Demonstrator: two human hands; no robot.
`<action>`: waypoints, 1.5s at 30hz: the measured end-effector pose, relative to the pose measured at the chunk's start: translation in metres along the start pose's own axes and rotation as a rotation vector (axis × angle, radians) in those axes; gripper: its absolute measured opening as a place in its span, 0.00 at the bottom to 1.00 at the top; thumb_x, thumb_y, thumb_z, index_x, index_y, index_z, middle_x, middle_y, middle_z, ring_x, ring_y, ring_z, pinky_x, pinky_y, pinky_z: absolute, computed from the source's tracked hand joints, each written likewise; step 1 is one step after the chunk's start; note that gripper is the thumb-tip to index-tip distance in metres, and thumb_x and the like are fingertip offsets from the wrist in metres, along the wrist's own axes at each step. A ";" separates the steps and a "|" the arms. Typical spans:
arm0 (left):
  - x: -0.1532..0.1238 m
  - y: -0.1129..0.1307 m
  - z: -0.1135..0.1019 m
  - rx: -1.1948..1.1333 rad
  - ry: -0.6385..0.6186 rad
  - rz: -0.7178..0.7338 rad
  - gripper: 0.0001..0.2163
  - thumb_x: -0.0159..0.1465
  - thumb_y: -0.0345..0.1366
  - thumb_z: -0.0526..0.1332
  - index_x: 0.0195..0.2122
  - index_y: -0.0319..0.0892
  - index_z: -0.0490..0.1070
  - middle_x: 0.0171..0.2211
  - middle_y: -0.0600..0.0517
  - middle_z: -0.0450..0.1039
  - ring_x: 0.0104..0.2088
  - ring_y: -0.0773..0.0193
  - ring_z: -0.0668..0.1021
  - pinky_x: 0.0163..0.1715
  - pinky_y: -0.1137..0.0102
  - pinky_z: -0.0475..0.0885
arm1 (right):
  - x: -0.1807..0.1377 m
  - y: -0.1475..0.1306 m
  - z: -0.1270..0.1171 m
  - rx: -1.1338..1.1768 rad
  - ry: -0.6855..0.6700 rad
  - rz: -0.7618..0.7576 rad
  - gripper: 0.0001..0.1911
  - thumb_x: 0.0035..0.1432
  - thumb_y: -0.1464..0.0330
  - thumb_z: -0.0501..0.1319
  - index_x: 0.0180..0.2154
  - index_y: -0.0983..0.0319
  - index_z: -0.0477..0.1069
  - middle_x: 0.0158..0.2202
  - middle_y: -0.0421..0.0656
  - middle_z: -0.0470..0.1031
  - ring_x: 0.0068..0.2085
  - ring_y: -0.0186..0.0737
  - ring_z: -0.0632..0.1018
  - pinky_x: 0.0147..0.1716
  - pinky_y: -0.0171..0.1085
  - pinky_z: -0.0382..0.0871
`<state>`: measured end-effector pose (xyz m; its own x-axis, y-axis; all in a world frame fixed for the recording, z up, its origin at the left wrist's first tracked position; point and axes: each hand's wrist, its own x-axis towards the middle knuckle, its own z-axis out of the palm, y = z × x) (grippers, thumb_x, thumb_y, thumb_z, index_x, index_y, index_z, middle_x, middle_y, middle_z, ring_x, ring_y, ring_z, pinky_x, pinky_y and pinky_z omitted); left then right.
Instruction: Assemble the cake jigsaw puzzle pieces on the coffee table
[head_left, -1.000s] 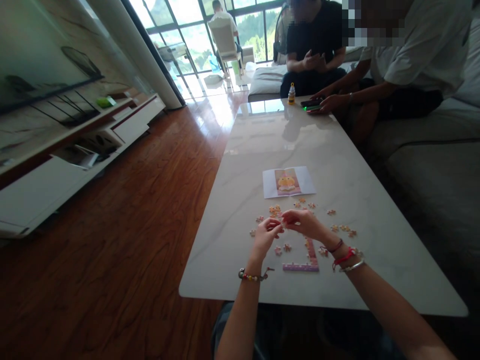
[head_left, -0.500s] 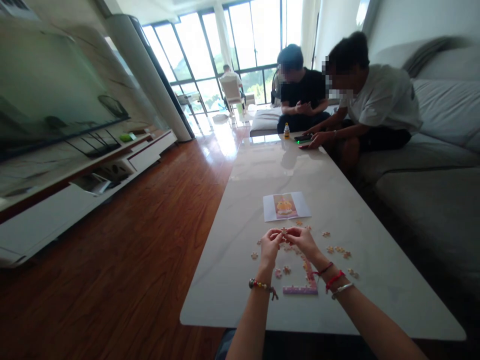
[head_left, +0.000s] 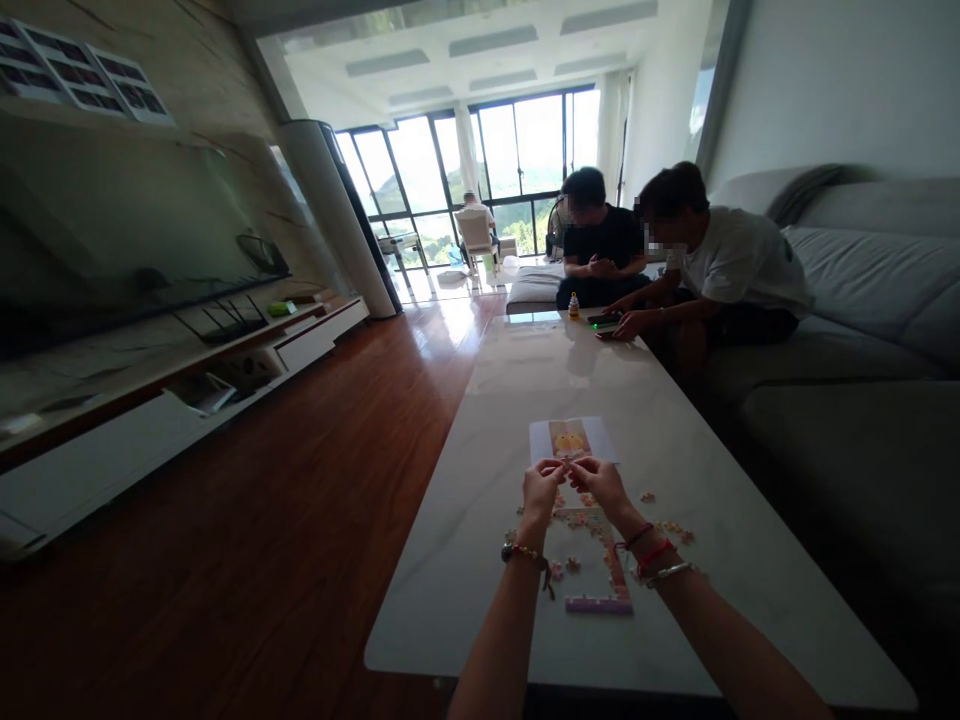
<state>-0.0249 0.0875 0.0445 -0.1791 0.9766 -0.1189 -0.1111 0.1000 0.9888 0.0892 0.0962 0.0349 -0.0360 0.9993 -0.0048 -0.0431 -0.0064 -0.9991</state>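
Between the fingertips of both hands is a small puzzle piece [head_left: 567, 460], held up over the table. My left hand [head_left: 541, 487] pinches it from the left, and my right hand [head_left: 598, 482] pinches it from the right. Behind them lies a folded sheet [head_left: 600, 436] with a picture of yellow figures, its near part covered by my fingers. Below my hands is a partly joined puzzle [head_left: 598, 605], with a purple bottom edge and a pinkish right side. Loose puzzle pieces [head_left: 573, 565] lie within and around it, several of them right of my right wrist.
The long white table [head_left: 442, 560] reaches away from me. At its far end stand a small yellow bottle [head_left: 574, 306] and phones by a person in a white shirt [head_left: 750, 262]. Another person in black [head_left: 604, 240] sits beside. A grey sofa [head_left: 847, 440] lines the right.
The view has tilted up, so the room sits lower in the picture. Both hands still hold the piece and now overlap the near part of the picture sheet.
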 end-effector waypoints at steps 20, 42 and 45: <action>-0.013 -0.009 0.004 0.024 0.003 -0.005 0.10 0.42 0.38 0.65 0.22 0.37 0.72 0.19 0.50 0.72 0.22 0.69 0.72 0.20 0.76 0.63 | -0.019 0.003 -0.007 0.006 0.025 0.053 0.21 0.38 0.54 0.63 0.26 0.67 0.71 0.19 0.43 0.72 0.19 0.32 0.72 0.18 0.31 0.66; -0.024 -0.007 0.004 0.038 0.002 -0.023 0.09 0.43 0.37 0.66 0.22 0.37 0.73 0.21 0.49 0.74 0.22 0.69 0.73 0.23 0.75 0.66 | -0.027 0.006 -0.012 -0.015 0.016 0.079 0.15 0.41 0.59 0.62 0.25 0.66 0.70 0.19 0.43 0.73 0.19 0.31 0.72 0.19 0.31 0.66; -0.033 -0.012 0.000 0.039 0.004 -0.041 0.08 0.43 0.36 0.65 0.22 0.37 0.73 0.22 0.48 0.74 0.23 0.68 0.74 0.24 0.74 0.67 | -0.036 0.010 -0.012 -0.035 0.004 0.092 0.14 0.42 0.60 0.62 0.25 0.66 0.71 0.19 0.42 0.72 0.19 0.31 0.72 0.18 0.30 0.66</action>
<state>-0.0180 0.0541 0.0368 -0.1790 0.9708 -0.1600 -0.0801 0.1477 0.9858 0.1018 0.0611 0.0242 -0.0339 0.9947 -0.0968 -0.0051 -0.0970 -0.9953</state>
